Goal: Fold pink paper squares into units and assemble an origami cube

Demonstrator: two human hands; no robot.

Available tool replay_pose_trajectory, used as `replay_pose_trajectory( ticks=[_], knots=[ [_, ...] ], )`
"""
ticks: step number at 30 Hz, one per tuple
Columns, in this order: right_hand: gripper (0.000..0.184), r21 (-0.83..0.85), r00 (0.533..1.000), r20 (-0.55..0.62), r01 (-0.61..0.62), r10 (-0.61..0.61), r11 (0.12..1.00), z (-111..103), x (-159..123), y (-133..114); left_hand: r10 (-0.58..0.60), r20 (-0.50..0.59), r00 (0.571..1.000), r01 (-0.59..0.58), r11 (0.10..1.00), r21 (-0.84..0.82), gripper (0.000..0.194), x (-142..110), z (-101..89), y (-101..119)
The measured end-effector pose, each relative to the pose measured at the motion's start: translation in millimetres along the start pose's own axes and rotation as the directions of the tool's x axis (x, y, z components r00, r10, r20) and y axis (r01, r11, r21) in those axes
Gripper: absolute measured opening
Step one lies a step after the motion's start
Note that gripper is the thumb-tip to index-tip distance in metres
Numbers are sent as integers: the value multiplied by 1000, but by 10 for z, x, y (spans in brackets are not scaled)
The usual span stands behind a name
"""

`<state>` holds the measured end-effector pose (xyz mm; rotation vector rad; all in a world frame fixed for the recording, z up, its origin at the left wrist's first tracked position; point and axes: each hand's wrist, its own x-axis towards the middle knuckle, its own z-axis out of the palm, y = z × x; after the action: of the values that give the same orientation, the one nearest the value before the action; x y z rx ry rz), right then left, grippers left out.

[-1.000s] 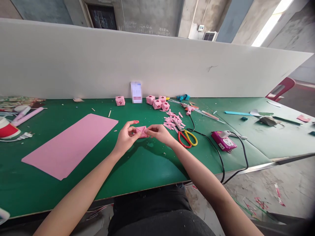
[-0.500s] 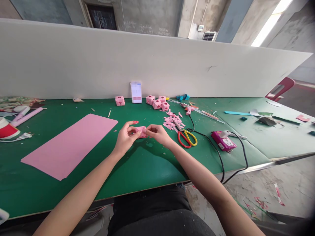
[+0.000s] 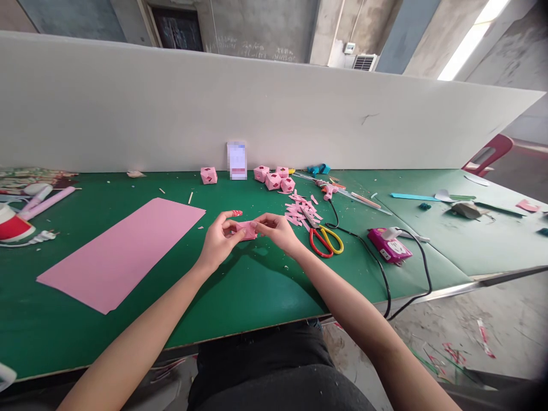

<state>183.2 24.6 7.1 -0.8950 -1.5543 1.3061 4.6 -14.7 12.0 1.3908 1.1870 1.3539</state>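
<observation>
Paper fold (image 3: 245, 230) clamped in left fingers (image 3: 236, 237) and right fingers (image 3: 264, 229), pink paper cubes (image 3: 273, 182) beyond, insides unclear

Grey concrete wall (image 3: 263, 25) across top, faint scrawled writing. Dark framed panel (image 3: 177, 28), upper left. Louvered vent (image 3: 364, 62) and blue-grey painted band (image 3: 405, 34), upper right; bright light strip (image 3: 468, 45) beyond. Long white partition (image 3: 214, 108) behind green-topped table (image 3: 265, 291). Pink-red chair (image 3: 499, 153), right edge. Littered concrete floor (image 3: 509, 302), lower right.
</observation>
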Motion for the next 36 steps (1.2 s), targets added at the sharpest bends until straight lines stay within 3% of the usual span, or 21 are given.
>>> replay_pose_trajectory(
  ticks=[19,24,27,32,36],
  knots=[
    [34,2,998,-64,22,-21,1000,-9,-2,-14,-45,15,999,45,999,-22,53,-9,7,26],
    [45,-68,996,53,-67,71,995,-24,-15,-12,-51,-24,998,50,997,-56,51,16,-21,22],
    [45,-129,990,116,-59,74,990,-27,-19,11,-69,-36,997,66,994,-88,53,20,-29,18],
    [41,-177,997,83,22,-8,984,-7,-19,24,-93,-47,994,88,991,-105,55,17,-26,17],
    [42,-199,994,88,-39,57,979,-4,-38,-15,-91,-69,993,84,992,-91,55,28,-38,8]
  ],
)
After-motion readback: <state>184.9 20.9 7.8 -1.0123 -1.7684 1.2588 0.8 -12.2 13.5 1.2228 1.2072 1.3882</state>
